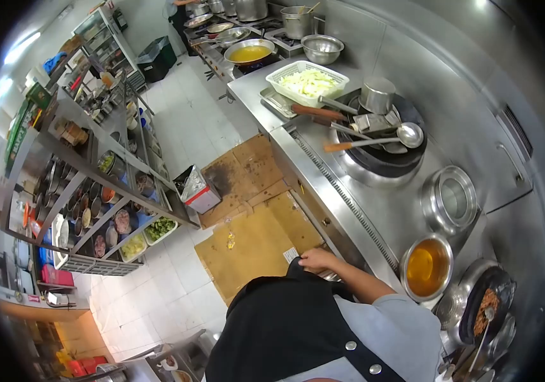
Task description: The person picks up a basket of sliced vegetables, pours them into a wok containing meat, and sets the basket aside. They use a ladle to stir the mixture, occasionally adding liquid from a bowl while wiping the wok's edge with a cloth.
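My right hand (317,260) is closed on a raised fold of the black apron (272,325) in front of my body. Its forearm comes out of a light grey sleeve beside the steel counter. My left hand is out of view. To the right of my arm, a metal bowl of amber liquid (426,267) sits on the counter. Beyond it, a wok (487,305) holds browned minced food with a ladle in it.
Along the steel counter (263,95) stand a white basket of cut pale vegetables (304,83), a black wok with ladles (406,137), and stacked metal pots (450,200). Flattened cardboard (247,242) covers the floor, near an open-topped box (199,190). Shelving (94,175) lines the left. Another person (180,22) stands far back.
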A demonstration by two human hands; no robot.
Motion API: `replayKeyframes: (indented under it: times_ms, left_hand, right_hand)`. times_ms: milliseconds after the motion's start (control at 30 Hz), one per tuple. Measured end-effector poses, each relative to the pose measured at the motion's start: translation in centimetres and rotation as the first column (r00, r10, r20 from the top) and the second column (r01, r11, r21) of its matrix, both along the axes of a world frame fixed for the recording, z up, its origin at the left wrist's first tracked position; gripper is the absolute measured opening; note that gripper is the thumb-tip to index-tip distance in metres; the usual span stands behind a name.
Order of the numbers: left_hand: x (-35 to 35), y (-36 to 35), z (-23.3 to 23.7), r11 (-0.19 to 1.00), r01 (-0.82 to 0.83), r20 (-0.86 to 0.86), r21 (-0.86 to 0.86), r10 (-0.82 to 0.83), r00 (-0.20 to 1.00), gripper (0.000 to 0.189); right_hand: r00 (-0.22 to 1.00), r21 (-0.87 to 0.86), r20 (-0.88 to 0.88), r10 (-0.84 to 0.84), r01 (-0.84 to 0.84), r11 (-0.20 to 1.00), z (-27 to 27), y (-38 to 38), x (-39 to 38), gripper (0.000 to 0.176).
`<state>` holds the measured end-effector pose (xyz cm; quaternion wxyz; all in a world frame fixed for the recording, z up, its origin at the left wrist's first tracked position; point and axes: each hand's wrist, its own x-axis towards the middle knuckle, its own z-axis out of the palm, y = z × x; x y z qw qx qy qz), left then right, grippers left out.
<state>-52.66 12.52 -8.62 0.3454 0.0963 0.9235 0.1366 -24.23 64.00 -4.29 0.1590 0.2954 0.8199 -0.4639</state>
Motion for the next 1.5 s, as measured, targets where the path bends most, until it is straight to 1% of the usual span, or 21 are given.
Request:
replayKeyframes:
  times_ms: [67, 200, 267, 333, 367, 400, 433, 533, 567, 633, 667, 767, 900, 1000, 1100, 1167, 1300, 1367, 1433, 1467, 1500]
  left_hand:
    - [-2.4, 3.4, 0.1, 1.000, 0.002, -0.011, -0.006, -0.002, 1.000, 0.037]
    - [-7.8, 11.8, -2.1, 0.999, 0.024, -0.080, 0.028, -0.022, 0.997, 0.037]
    - [-11.4, 17.9, -2.2, 0.957, -0.188, -0.096, 0.221, 0.213, 0.972, 0.038]
    - [-16.6, 24.8, -3.0, 0.912, 0.171, -0.168, 0.373, -0.115, 0.979, 0.035]
    - [-18.2, 30.2, -1.8, 0.874, -0.134, 0.054, 0.466, 0.123, 0.991, 0.035]
    - [-18.6, 37.8, 4.8, 0.910, -0.224, 0.099, 0.348, 0.202, 0.974, 0.036]
    - [-22.8, 41.2, -1.0, 0.874, -0.091, -0.045, 0.478, 0.128, 0.991, 0.042]
    - [-30.6, 60.4, 0.2, 0.814, 0.123, -0.143, 0.567, -0.049, 0.988, 0.050]
    - [-29.9, 67.9, 8.1, 0.756, 0.129, -0.061, 0.641, -0.117, 0.991, 0.054]
    - [-34.7, 81.6, 6.1, 0.648, 0.259, -0.110, 0.716, -0.262, 0.959, 0.060]
    - [-35.6, 88.1, 7.4, 0.635, 0.338, -0.178, 0.695, -0.304, 0.936, 0.069]
    - [-35.0, 104.1, 14.9, 0.632, 0.499, -0.269, 0.593, -0.429, 0.862, 0.089]
    - [-33.2, 120.0, 16.7, 0.595, 0.725, -0.346, 0.347, -0.638, 0.688, 0.114]
    - [-30.8, 126.1, 14.8, 0.512, 0.795, -0.319, 0.324, -0.733, 0.601, 0.107]
    - [-30.5, 129.8, 10.4, 0.254, 0.811, -0.183, 0.527, -0.898, 0.400, 0.085]
    - [-30.4, 129.3, 9.5, 0.263, 0.647, -0.035, 0.716, -0.912, 0.409, 0.071]
    - [-30.3, 127.2, 16.2, 0.338, 0.499, 0.088, 0.798, -0.884, 0.459, 0.064]
    - [-31.0, 125.8, 16.7, 0.352, 0.490, 0.007, 0.797, -0.818, 0.576, 0.061]
    - [-37.1, 129.0, 11.4, 0.111, 0.575, -0.192, 0.811, -0.877, 0.440, 0.053]
    - [-33.9, 123.6, 19.5, 0.359, 0.390, 0.136, 0.848, -0.858, 0.495, 0.048]
    - [-35.1, 122.6, 21.8, 0.422, 0.316, 0.242, 0.850, -0.845, 0.477, 0.049]
  right_hand:
    - [0.999, -0.115, 0.044, 0.032, -0.026, 0.993, 5.0, 5.3, -3.0, 0.047]
    - [0.950, -0.440, -0.184, -0.252, 0.150, 0.886, 21.2, 14.6, -6.6, 0.038]
    - [0.814, -0.455, -0.403, -0.419, 0.219, 0.863, 26.4, 20.0, -6.9, 0.030]
    - [0.598, -0.404, -0.521, -0.609, 0.456, 0.793, 30.1, 25.5, -7.5, 0.026]
    - [0.472, -0.325, -0.636, -0.610, 0.553, 0.767, 32.6, 27.7, -8.4, 0.027]
    - [0.368, -0.336, -0.688, -0.625, 0.602, 0.724, 32.8, 31.2, -9.2, 0.029]
    - [0.263, -0.415, -0.649, -0.714, 0.664, 0.622, 33.1, 34.3, -10.1, 0.031]
    - [0.246, -0.193, -0.636, -0.732, 0.867, 0.459, 31.7, 44.3, -13.3, 0.038]
    - [0.239, -0.104, -0.624, -0.744, 0.918, 0.382, 29.8, 47.7, -14.2, 0.043]
    - [0.471, 0.393, -0.557, -0.684, 0.875, 0.283, 26.1, 54.0, -14.3, 0.056]
    - [0.514, 0.477, -0.379, -0.770, 0.821, 0.313, 25.6, 56.3, -14.4, 0.062]
    - [0.457, 0.534, -0.096, -0.884, 0.773, 0.342, 22.8, 59.0, -14.9, 0.061]
    - [0.281, 0.374, 0.049, -0.958, 0.885, 0.278, 22.3, 58.9, -16.7, 0.056]
    - [0.196, 0.270, 0.106, -0.975, 0.938, 0.218, 19.9, 59.8, -15.6, 0.050]
    - [0.161, 0.267, -0.139, -0.977, 0.956, 0.120, 14.2, 59.7, -14.0, 0.041]
    - [0.064, 0.161, -0.378, -0.924, 0.987, 0.003, 15.1, 59.1, -15.4, 0.036]
    - [0.023, 0.094, -0.473, -0.881, 0.995, -0.024, 20.3, 58.6, -16.2, 0.033]
    - [0.061, 0.153, -0.483, -0.873, 0.988, -0.016, 23.4, 56.7, -16.4, 0.031]
    - [0.042, 0.124, -0.557, -0.829, 0.992, -0.033, 25.5, 54.6, -16.0, 0.029]
    - [0.014, 0.063, -0.594, -0.804, 0.998, -0.029, 25.8, 53.0, -15.8, 0.029]
    - [0.016, 0.075, -0.607, -0.794, 0.997, -0.037, 29.2, 50.9, -15.9, 0.028]
